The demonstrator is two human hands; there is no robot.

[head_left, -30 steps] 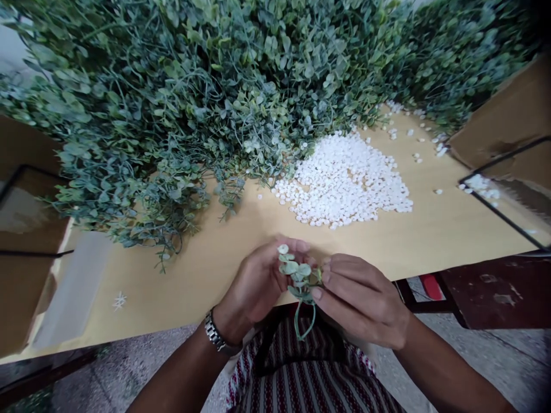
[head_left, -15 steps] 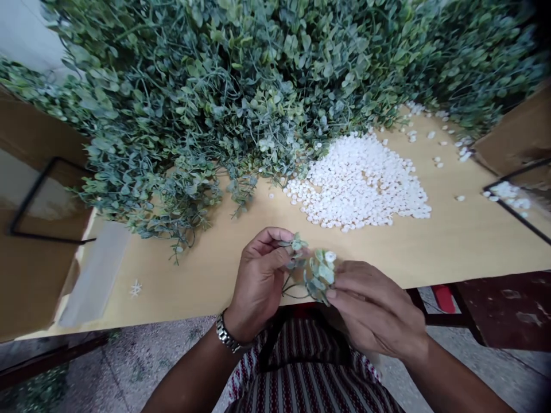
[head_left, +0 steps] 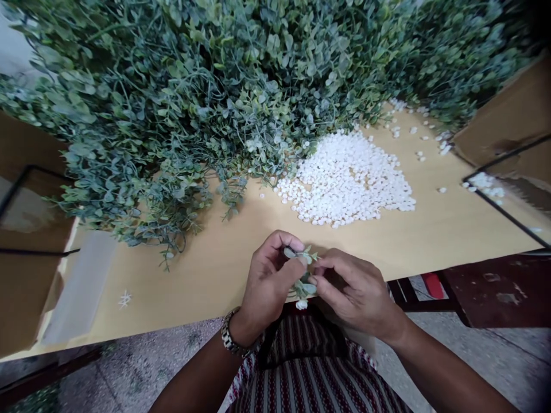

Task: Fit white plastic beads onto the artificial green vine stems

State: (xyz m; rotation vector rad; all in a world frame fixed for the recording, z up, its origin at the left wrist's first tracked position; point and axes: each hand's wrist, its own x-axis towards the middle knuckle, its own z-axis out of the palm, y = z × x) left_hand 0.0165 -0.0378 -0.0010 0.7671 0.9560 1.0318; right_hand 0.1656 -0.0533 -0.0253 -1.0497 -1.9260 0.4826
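Observation:
Over the table's front edge, both hands work on a small artificial leaf sprig with round grey-green leaves. A white flower-like piece sits at its lower end. My left hand, with a metal watch on the wrist, is closed on the sprig, its thumb pressed across the leaves. My right hand pinches the sprig's right side between thumb and fingers, close to the left fingertips. Part of the stem is hidden by the fingers. Beyond the hands lies a pile of small white pieces.
A large heap of artificial greenery covers the back of the table. Cardboard boxes with black metal frames stand at both sides. A white star-shaped piece and a translucent strip lie at the left.
The sprig has turned, so its white piece now points down towards me instead of up. My left thumb has come over the leaves; my right hand has shifted its pinch.

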